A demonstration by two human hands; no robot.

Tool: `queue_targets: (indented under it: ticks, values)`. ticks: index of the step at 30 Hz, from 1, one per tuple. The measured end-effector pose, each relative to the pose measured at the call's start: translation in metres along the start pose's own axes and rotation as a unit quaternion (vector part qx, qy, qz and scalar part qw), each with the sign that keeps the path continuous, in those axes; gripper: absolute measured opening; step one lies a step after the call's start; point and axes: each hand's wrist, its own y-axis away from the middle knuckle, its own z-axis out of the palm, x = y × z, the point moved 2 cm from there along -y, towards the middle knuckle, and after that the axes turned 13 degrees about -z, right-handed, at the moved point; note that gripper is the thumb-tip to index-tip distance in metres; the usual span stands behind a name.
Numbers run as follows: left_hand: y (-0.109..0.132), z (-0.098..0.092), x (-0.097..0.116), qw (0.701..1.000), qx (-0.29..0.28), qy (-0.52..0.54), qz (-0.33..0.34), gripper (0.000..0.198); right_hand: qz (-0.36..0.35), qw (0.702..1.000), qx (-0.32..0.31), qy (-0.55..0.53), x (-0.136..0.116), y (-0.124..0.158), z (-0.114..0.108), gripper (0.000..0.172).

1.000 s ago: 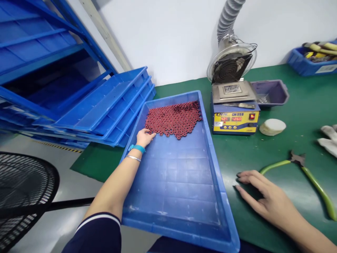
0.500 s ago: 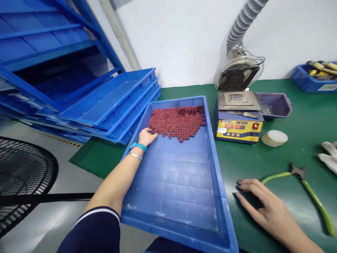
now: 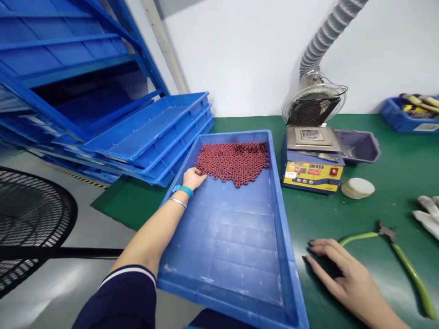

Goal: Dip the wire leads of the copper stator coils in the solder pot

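Observation:
My left hand (image 3: 194,178) is at the left edge of a bed of small round red-and-black parts (image 3: 233,162) in the far end of a blue tray (image 3: 224,233). Its fingers are closed against the nearest parts; whatever is between them is hidden. On the green table, right of the tray, rests my right hand (image 3: 346,272), thumb and fingers apart and nothing in it. Just beyond its knuckles lie cutting pliers (image 3: 387,231) with green handles, spread wide.
A solder pot (image 3: 312,164) with a lit display stands behind, under an exhaust hose (image 3: 329,34). Near it are a round white pad (image 3: 357,188), a purple bin (image 3: 361,145) and a white glove (image 3: 427,212). Stacked blue trays (image 3: 154,123) and a black fan (image 3: 34,228) stand left.
The view has tilted slightly, so most things sit a little lower in the picture. Both hands keep nearly the same places; the parts look unchanged.

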Motion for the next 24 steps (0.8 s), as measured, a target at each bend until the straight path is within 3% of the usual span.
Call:
queue_targets:
  ticks: [8, 18, 24]
  values:
    - [-0.0014, -0.0018, 0.0021, 1.000, 0.008, -0.021, -0.004, 0.030, -0.010, 1.000, -0.007, 0.007, -0.0004, -0.0016, 0.0011, 0.011]
    - [0.0054, -0.0097, 0.0078, 0.996, 0.029, -0.082, -0.002, 0.019, -0.014, 1.000, -0.004, 0.017, -0.0025, -0.0049, -0.0007, 0.011]
    - [0.0031, -0.0076, 0.0083, 0.994, 0.065, -0.085, 0.012, 0.027, -0.013, 1.000, 0.003, 0.013, 0.0001, -0.0018, 0.0020, 0.013]
